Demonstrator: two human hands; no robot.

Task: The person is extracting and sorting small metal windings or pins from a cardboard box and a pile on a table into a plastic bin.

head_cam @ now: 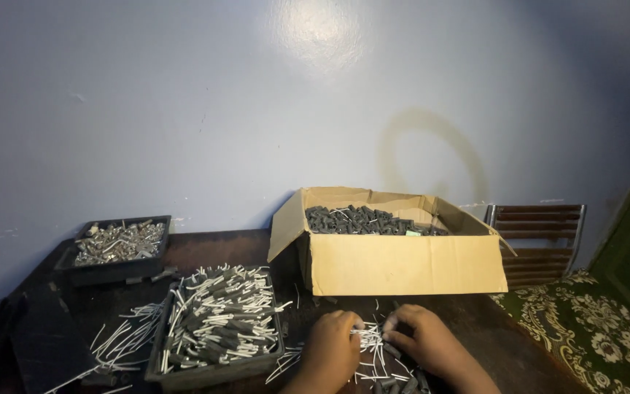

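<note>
While both hands meet at the bottom centre of the frame, a small bundle of thin white wire pieces point(368, 337) sits between them, pinched by the curled left hand point(332, 349) and the right hand point(424, 335). Short dark rubber sleeves point(395, 379) lie scattered below. Left of them a black plastic tray point(213, 371) brims with sleeved wires; behind stands an open cardboard box point(402, 264).

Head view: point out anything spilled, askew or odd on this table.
White sticks lie strewn over the dark table left of the black tray, outside it, and more lie scattered under the left hand and right hand. The cardboard box has its left flap splayed outward.
</note>
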